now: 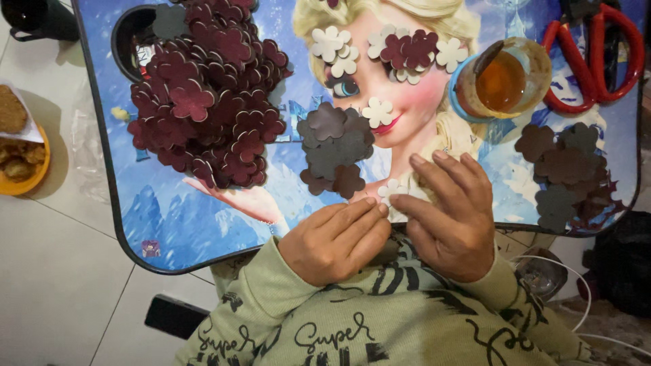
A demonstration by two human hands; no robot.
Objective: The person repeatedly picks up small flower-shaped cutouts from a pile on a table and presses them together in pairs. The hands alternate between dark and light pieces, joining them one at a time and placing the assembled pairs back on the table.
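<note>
- The left hand [337,238] and the right hand [447,217] met at the lower centre of the frame, over the near edge of a small blue lap table printed with a cartoon picture [203,217].
- Both hands together pinched a small cream flower-shaped cutout [391,191] between their fingertips; the other fingers were curled loosely.
- A large heap of maroon flower-shaped cutouts [207,95] lay at the upper left of the table.
- A smaller pile of dark grey and maroon flower cutouts [333,146] lay at centre, just above the hands.
- More loose cream flower cutouts [336,47] were scattered at upper centre.
- A round open jar of amber glue with a blue lid beneath [502,81] stood at upper right, with red-handled scissors [597,61] beside it.
- A pile of brown and grey flower cutouts [563,169] lay at the right edge.
- The table stood above a pale tiled floor [61,271]; an orange bowl of fried food [20,163] sat on the floor at far left.
- An olive printed sweatshirt [380,325] filled the lower frame.
</note>
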